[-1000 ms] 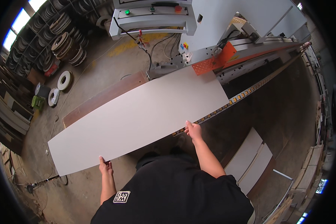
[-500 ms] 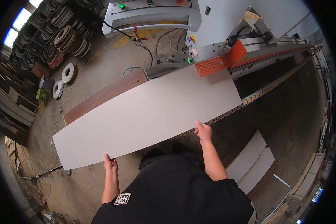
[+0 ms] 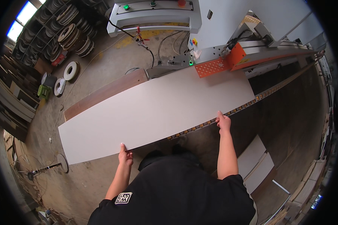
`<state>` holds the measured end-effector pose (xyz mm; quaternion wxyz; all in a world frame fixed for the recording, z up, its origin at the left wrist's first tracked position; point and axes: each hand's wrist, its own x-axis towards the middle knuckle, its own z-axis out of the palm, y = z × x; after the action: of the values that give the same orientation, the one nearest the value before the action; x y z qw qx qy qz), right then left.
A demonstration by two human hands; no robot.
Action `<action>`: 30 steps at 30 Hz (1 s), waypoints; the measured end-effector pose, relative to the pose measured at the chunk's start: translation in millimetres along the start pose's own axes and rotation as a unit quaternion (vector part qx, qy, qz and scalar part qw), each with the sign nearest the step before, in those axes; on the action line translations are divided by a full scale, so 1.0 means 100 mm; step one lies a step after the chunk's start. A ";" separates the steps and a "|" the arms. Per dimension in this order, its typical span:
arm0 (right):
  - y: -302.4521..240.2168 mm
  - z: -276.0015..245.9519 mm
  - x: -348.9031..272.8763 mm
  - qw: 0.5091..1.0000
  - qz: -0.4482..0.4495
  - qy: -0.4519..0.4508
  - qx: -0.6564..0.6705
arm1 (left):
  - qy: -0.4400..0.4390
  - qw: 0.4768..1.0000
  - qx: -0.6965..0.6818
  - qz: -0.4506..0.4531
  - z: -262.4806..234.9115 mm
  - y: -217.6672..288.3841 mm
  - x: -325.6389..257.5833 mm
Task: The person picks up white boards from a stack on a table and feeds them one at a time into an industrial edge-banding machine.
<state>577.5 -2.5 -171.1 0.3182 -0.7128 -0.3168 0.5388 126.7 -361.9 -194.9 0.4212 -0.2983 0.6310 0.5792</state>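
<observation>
Pale board [image 3: 157,108] stretches long and flat across the middle of the head view, slanting up to the right, its far edge passing under a perforated orange plate [image 3: 212,68] on the grey machine [image 3: 229,22]. Along its right part, the near edge lies over a roller track [image 3: 199,126]; a brown ledge [image 3: 109,92] shows beyond its far left side. The person's left hand [image 3: 125,155] has the near edge pinched, thumb on top and fingers curled at the edge below. Farther right, the right hand [image 3: 224,123] grips that same edge with its thumb up (how tightly, I can't tell from where I stand). Both grips are closed down to the board's thickness. More pale panels [image 3: 257,165] lie low at the right, well apart from the board, while a green stool [image 3: 44,92] stands near some rolls [image 3: 71,70] on the left.
</observation>
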 end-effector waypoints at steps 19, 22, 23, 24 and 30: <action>0.69 1.50 -1.85 0.956 0.026 -0.233 -0.178 | -0.058 0.995 0.060 0.047 -1.35 0.73 0.07; 0.67 1.66 -1.93 0.959 0.055 -0.243 -0.133 | -0.048 0.995 0.060 0.062 -1.50 0.87 0.24; 0.73 1.65 -1.84 0.966 0.061 -0.229 -0.100 | -0.066 0.993 0.074 0.060 -1.48 0.85 0.28; 0.75 1.65 -1.77 0.972 0.067 -0.216 -0.067 | -0.083 0.991 0.087 0.058 -1.45 0.83 0.30; 0.68 1.41 -1.50 0.991 0.032 -0.124 -0.041 | -0.113 0.987 0.113 0.017 -1.07 0.61 0.14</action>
<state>414.8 -146.6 -170.6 0.2294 -0.6628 -0.3529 0.6193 47.8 -456.6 -180.6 0.5109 -0.1701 0.6455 0.5416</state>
